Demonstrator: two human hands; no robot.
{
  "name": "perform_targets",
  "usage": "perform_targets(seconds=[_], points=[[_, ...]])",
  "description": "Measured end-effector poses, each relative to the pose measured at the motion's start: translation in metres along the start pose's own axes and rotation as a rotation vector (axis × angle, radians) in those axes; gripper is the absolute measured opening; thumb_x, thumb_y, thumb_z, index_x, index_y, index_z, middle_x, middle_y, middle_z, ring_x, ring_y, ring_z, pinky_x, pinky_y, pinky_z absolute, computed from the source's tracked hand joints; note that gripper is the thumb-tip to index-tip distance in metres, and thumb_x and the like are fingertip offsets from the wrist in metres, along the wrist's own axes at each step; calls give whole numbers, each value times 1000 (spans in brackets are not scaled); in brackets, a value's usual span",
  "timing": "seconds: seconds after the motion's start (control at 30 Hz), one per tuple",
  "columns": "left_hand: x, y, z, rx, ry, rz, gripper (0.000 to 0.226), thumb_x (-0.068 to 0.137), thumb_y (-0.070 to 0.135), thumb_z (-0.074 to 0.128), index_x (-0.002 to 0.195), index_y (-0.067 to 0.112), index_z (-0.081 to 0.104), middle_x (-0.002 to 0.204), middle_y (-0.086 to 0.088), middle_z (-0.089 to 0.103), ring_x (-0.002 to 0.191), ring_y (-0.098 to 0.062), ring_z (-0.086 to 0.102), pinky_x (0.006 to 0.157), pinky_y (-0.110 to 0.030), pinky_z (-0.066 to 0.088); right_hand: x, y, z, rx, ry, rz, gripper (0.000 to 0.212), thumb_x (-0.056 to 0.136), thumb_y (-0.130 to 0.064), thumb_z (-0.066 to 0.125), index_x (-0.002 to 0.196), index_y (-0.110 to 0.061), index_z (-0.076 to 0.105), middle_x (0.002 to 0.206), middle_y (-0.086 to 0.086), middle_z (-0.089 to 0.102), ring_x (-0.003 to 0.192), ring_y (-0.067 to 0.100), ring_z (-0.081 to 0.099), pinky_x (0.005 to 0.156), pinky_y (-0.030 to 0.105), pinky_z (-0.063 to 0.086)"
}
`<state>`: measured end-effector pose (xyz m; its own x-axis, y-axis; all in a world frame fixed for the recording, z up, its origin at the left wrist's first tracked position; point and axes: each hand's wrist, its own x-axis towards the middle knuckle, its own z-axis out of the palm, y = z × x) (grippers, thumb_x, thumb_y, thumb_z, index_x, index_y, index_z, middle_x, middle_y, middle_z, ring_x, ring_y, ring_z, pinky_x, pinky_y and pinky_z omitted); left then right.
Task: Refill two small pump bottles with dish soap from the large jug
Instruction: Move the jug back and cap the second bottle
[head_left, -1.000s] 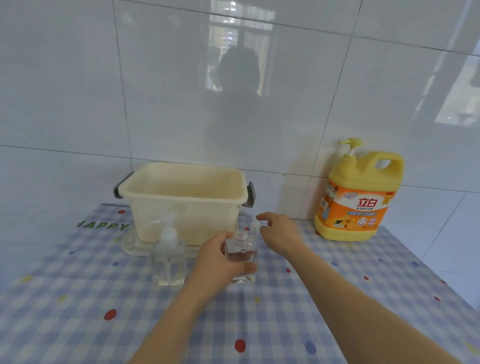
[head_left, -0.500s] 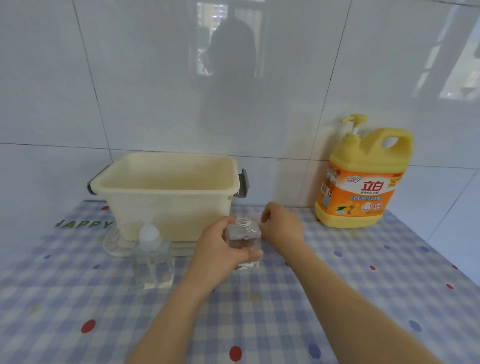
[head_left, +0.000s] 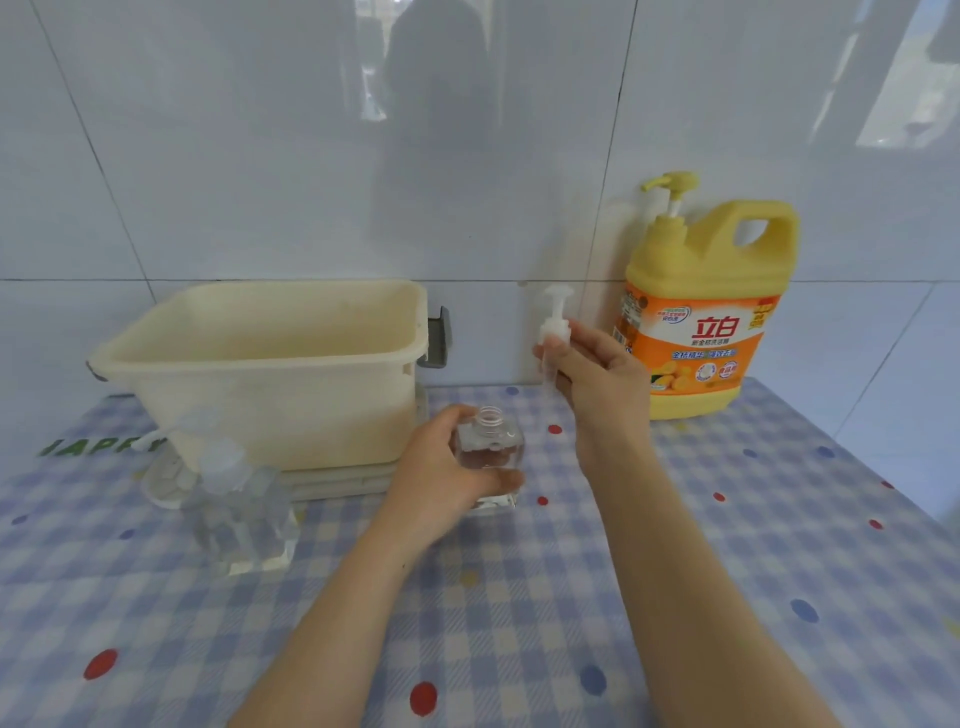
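My left hand (head_left: 441, 478) grips a small clear bottle (head_left: 491, 447) that stands on the table with its threaded neck uncovered. Above and to the right of it, my right hand (head_left: 597, 379) holds a white pump head (head_left: 553, 317) upright by its collar, its tube hanging down past my fingers. A second clear pump bottle (head_left: 241, 512) with its pump on stands to the left. The large yellow soap jug (head_left: 706, 306), with an orange label and its own pump, stands at the wall on the right.
A cream plastic tub (head_left: 270, 364) sits on a tray against the tiled wall, just behind the bottles. The table wears a blue checked cloth (head_left: 519, 623) with coloured dots. White tiles back the whole scene.
My right hand, which lay low behind the bottle, has risen to the right holding the white pump head. My left hand has kept its hold on the bottle.
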<state>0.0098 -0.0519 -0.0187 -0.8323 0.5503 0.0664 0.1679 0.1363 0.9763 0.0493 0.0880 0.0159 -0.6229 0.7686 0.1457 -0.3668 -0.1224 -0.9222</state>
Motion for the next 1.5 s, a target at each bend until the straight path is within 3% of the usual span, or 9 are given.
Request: perform_targets(seconds=[0.07,0.2,0.47,0.77,0.97,1.13,1.27,1.5], points=[[1,-1,0,-22,1,-3,49,62,1,88,98,24,64,94,5,75,84,-7,73,82,-29,58,-4,-10,4,73,-30,-37,25,84,-7,69,109,-12,67,89,1,75,96,19,70,87,31,55],[2,-5,1,-85,-4,-8,46,61,-8,85,91,21,66,85,5,76,83,-12,75,83,-39,60,-17,-27,10,202,-111,-101,21,86,-5,66,106,-10,63,92,4,75,93,20,71,85,30,56],[2,-9,-1,-128,-38,-6,45,64,-7,84,93,23,68,87,5,77,88,-14,74,87,-42,59,-29,-38,14,182,-170,-208,22,85,-6,67,106,-10,62,95,6,75,93,24,72,83,32,56],[5,-12,-6,-126,-64,-57,51,62,2,88,102,24,65,104,4,75,94,-11,73,85,-38,60,-33,-30,17,2,-270,-171,23,80,-5,71,102,-10,64,92,6,76,94,25,71,88,39,55],[4,-13,-8,-101,-53,-40,40,68,10,86,101,22,67,97,5,77,94,-12,72,90,-36,57,-30,-22,9,-48,-291,-58,26,76,-2,74,100,-7,66,97,13,74,98,28,69,95,46,52],[3,-13,-6,-123,-60,2,35,73,9,83,101,22,68,95,6,77,91,-9,72,84,-29,57,-26,-24,3,-46,-297,-26,41,57,-21,78,96,-11,69,95,9,75,97,23,69,99,45,49],[2,-9,-4,-146,-84,25,33,75,12,82,101,26,68,97,7,77,92,-7,72,83,-22,56,-23,-26,-1,-41,-313,-47,38,61,-22,75,98,-13,71,96,5,75,99,20,69,101,42,48],[2,-6,-3,-178,-54,10,32,75,16,81,103,29,69,96,8,77,94,-9,71,87,-32,56,-22,-24,-3,-57,-309,-50,35,63,-24,74,98,-16,71,98,5,75,101,20,69,100,40,48]])
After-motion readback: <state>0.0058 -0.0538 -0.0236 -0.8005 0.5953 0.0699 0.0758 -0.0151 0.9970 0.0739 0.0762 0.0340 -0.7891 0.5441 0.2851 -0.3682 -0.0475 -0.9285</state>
